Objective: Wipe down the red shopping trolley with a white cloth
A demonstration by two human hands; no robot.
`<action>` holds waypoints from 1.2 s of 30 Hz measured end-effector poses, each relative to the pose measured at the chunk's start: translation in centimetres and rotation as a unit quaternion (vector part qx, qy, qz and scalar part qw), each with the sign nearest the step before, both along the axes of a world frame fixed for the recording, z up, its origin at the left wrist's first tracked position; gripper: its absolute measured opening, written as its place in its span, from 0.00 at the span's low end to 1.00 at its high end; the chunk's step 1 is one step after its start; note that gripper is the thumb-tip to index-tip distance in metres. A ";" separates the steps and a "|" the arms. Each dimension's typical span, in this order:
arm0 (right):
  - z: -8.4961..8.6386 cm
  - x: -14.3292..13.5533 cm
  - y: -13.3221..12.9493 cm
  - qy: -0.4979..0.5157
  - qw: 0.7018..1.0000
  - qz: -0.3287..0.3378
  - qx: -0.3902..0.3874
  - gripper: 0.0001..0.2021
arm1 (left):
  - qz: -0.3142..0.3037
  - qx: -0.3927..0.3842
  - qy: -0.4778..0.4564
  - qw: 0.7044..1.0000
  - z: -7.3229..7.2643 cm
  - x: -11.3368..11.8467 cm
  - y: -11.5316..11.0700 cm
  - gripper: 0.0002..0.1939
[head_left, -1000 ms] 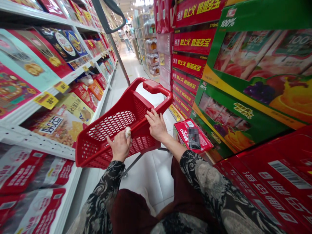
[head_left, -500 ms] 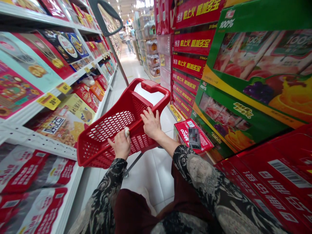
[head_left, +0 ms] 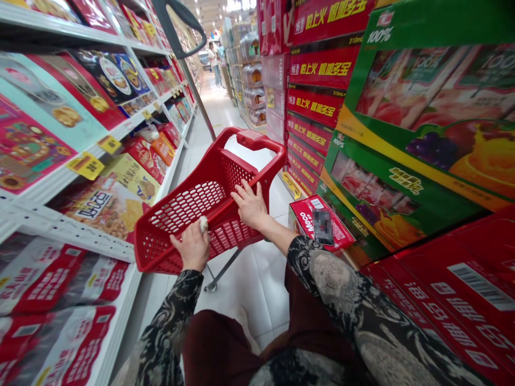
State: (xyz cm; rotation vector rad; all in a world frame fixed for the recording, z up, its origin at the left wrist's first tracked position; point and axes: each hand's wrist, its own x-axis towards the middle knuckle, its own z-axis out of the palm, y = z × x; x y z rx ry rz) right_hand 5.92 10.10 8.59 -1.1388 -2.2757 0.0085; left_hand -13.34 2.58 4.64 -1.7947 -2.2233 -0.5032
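A red plastic shopping basket [head_left: 183,190] with pierced walls sits tilted on a grey metal cart frame [head_left: 225,271]. The cart's dark grey handle [head_left: 183,53] rises at the far side. My left hand [head_left: 193,242] grips the near rim toward the basket's left part, with a small whitish piece at one of its fingers. Farther along the same rim, my right hand [head_left: 251,206] is hooked over the edge near the basket's red handle end [head_left: 257,140]. Several of its fingertips reach inside the basket.
Shelves [head_left: 120,128] of packaged snacks line the left side close by. On the right stand stacked red drink cartons [head_left: 317,102], green juice boxes [head_left: 402,177] and a low red box [head_left: 322,222]. A person [head_left: 215,61] stands far down the aisle.
The basket and cart have shifted slightly right in view. My left hand has slid a little left along the rim. My right hand keeps its place on the basket.
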 end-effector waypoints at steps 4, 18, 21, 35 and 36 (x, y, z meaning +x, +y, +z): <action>-0.7 -0.3 -1.0 -0.015 0.999 0.029 0.012 0.23 | -0.035 0.023 0.003 0.999 0.0 1.9 0.9 0.22; -1.2 -0.6 -0.7 -0.014 0.999 0.000 -0.037 0.25 | 0.000 0.005 0.017 1.000 -0.6 -0.9 -0.7 0.22; -1.8 -0.7 -0.8 -0.027 0.999 0.007 -0.036 0.25 | -0.013 0.022 0.028 0.999 -0.9 0.0 0.0 0.22; -1.0 0.0 0.2 -0.032 0.997 -0.029 -0.062 0.25 | -0.073 0.031 0.030 0.996 -1.2 0.9 -0.7 0.22; -1.1 -0.6 -0.1 -0.032 0.997 -0.024 -0.063 0.25 | -0.080 0.030 0.027 0.996 -1.1 1.2 -0.5 0.22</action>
